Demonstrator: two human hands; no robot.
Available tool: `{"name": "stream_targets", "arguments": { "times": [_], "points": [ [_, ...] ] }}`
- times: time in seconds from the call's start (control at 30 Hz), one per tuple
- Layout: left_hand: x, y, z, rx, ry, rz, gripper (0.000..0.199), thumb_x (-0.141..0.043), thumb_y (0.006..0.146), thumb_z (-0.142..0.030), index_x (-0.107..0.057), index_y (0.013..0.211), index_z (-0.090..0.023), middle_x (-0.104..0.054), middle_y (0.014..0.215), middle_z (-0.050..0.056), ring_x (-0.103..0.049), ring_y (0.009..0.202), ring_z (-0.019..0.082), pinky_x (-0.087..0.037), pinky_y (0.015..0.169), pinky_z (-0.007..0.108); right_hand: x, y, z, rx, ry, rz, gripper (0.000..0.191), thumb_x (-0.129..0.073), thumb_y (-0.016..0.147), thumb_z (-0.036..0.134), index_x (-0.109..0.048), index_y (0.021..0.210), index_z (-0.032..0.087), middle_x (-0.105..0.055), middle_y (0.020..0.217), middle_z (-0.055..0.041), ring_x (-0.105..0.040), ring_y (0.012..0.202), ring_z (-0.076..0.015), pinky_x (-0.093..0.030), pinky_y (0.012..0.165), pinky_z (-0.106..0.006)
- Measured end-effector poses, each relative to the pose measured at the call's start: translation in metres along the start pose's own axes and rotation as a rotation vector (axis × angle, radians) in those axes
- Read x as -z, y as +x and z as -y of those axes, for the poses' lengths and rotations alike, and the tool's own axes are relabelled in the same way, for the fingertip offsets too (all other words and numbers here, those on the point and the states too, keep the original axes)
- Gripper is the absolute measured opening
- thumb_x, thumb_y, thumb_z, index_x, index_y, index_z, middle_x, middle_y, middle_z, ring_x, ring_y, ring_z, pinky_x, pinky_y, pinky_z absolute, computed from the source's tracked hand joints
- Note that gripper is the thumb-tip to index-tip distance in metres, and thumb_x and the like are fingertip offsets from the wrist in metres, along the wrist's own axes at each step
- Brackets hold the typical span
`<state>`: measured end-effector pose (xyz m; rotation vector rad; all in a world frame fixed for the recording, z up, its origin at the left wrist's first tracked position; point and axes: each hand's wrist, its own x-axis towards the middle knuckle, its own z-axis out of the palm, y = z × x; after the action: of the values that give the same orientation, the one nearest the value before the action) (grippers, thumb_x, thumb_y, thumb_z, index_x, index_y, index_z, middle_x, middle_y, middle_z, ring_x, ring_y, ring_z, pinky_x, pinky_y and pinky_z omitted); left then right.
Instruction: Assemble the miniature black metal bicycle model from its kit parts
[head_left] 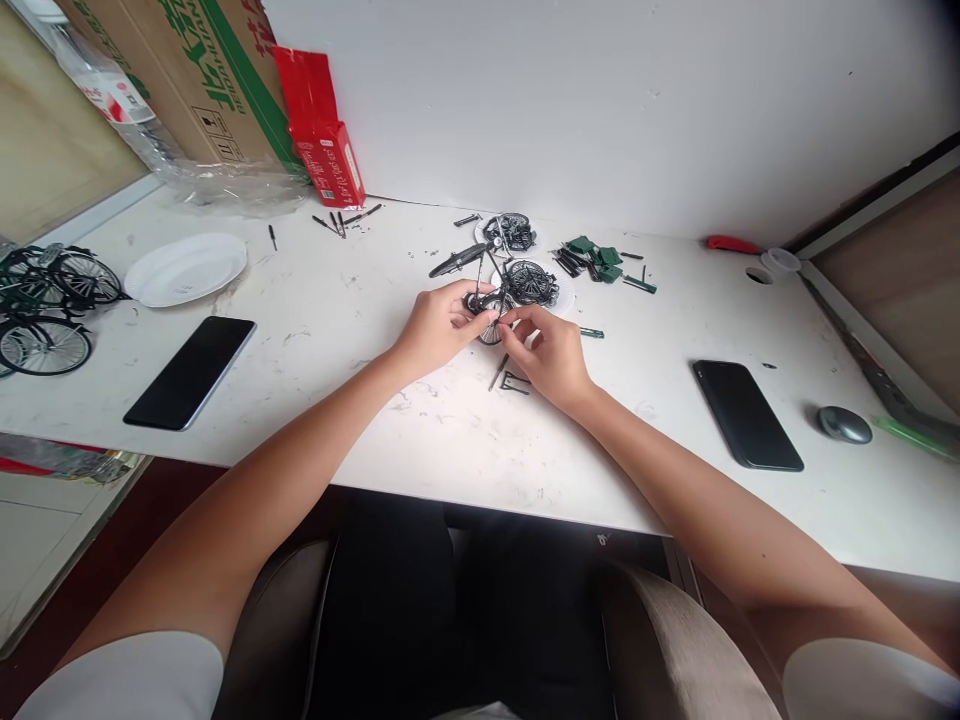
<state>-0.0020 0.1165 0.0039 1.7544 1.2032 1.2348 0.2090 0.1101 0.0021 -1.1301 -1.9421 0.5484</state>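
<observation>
Between my hands is a small black model bicycle [478, 272], tilted above the table with one wheel pointing up to the left. My left hand [444, 322] is closed around its side near the lower wheel. The thumb and fingers of my right hand [546, 352] pinch at the hub of that lower wheel; any small part between those fingertips is too small to make out. Behind the bicycle, a white plate [568, 300] bears several black spoked wheels [531, 283]. Just below my hands lie a thin dark rod [498, 373] and a small black frame part [516, 384].
Green parts [598, 258] lie right of the plates. Finished-looking model bicycles [56, 290] and a white plate [187, 270] stand left. Phones [190, 372] [748, 414] lie on both sides. A red box [326, 160], carton [195, 80] and bottle [112, 95] are at the back left.
</observation>
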Motion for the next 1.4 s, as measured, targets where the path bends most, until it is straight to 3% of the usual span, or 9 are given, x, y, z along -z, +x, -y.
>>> {"name": "stream_targets", "arguments": {
  "times": [0.23,0.37,0.53,0.73,0.97,1.07,1.23,1.33,1.4],
  "points": [
    [0.002,0.002,-0.001,0.0,-0.045,0.002,0.042,-0.08,0.095,-0.04,-0.074,0.133,-0.022,-0.07,0.076,0.001,-0.072,0.069,0.017,-0.058,0.068,0.029,-0.003,-0.001,0.003,-0.059,0.059,-0.047,0.033,-0.065,0.103,0.056,-0.068,0.105,0.024,-0.064,0.073,0.0007,-0.059,0.064,-0.0163,-0.048,0.063,-0.031],
    [0.002,0.007,0.006,0.017,-0.163,-0.003,0.044,-0.081,0.095,-0.045,-0.07,0.131,-0.021,-0.078,0.093,0.007,-0.08,0.082,0.021,-0.062,0.075,0.031,-0.004,0.002,-0.004,-0.089,0.127,-0.135,0.041,-0.055,0.107,0.067,-0.058,0.105,0.026,-0.065,0.083,-0.0022,-0.06,0.07,-0.018,-0.048,0.063,-0.032],
    [0.0,0.014,0.01,0.12,-0.326,-0.018,0.045,-0.084,0.093,-0.045,-0.064,0.126,-0.022,-0.08,0.101,0.008,-0.081,0.081,0.021,-0.065,0.078,0.033,-0.004,0.007,-0.011,-0.111,0.139,-0.202,0.046,-0.055,0.105,0.071,-0.054,0.103,0.025,-0.066,0.094,-0.0046,-0.061,0.081,-0.0189,-0.05,0.071,-0.034],
    [0.001,0.013,0.003,0.193,-0.451,-0.019,0.051,-0.088,0.089,-0.046,-0.062,0.126,-0.021,-0.081,0.1,0.007,-0.081,0.085,0.022,-0.066,0.085,0.036,-0.006,0.004,-0.01,-0.081,0.234,-0.035,0.054,-0.059,0.101,0.077,-0.054,0.087,0.025,-0.059,0.082,-0.002,-0.056,0.077,-0.0183,-0.047,0.066,-0.033],
    [0.002,0.01,0.006,0.263,-0.547,0.039,0.05,-0.089,0.088,-0.043,-0.067,0.128,-0.022,-0.08,0.097,0.005,-0.079,0.09,0.022,-0.067,0.09,0.038,-0.006,0.002,-0.006,-0.035,0.225,-0.029,0.054,-0.064,0.1,0.074,-0.054,0.083,0.024,-0.057,0.079,-0.0008,-0.051,0.071,-0.0161,-0.041,0.061,-0.032],
    [0.002,0.012,0.009,0.276,-0.559,0.006,0.052,-0.091,0.087,-0.042,-0.067,0.128,-0.021,-0.079,0.094,0.005,-0.079,0.088,0.021,-0.067,0.092,0.041,-0.005,0.002,-0.005,-0.029,0.223,-0.006,0.053,-0.065,0.1,0.074,-0.062,0.087,0.023,-0.063,0.083,-0.0025,-0.057,0.075,-0.0178,-0.043,0.063,-0.032],
    [0.012,0.018,0.007,0.29,-0.6,-0.127,0.049,-0.09,0.088,-0.041,-0.065,0.125,-0.023,-0.08,0.1,0.006,-0.079,0.094,0.021,-0.064,0.098,0.044,0.011,0.013,-0.013,0.027,0.07,-0.005,0.06,-0.044,0.109,0.074,-0.074,0.104,0.022,-0.077,0.1,-0.0099,-0.068,0.094,-0.025,-0.048,0.075,-0.036],
    [0.019,0.022,0.008,0.298,-0.588,-0.223,0.043,-0.088,0.089,-0.04,-0.065,0.122,-0.024,-0.08,0.101,0.005,-0.08,0.094,0.019,-0.064,0.094,0.039,0.031,0.024,-0.018,0.179,-0.095,0.327,0.066,-0.052,0.103,0.081,-0.078,0.095,0.021,-0.078,0.094,-0.0115,-0.066,0.092,-0.0264,-0.047,0.079,-0.038],
    [0.022,0.025,0.01,0.295,-0.546,-0.301,0.037,-0.085,0.092,-0.036,-0.064,0.119,-0.024,-0.08,0.099,0.004,-0.079,0.089,0.017,-0.064,0.087,0.033,0.044,0.029,-0.016,0.15,-0.168,0.506,0.063,-0.072,0.089,0.083,-0.079,0.086,0.021,-0.076,0.086,-0.0089,-0.065,0.083,-0.0242,-0.043,0.072,-0.037]
  ]
}}
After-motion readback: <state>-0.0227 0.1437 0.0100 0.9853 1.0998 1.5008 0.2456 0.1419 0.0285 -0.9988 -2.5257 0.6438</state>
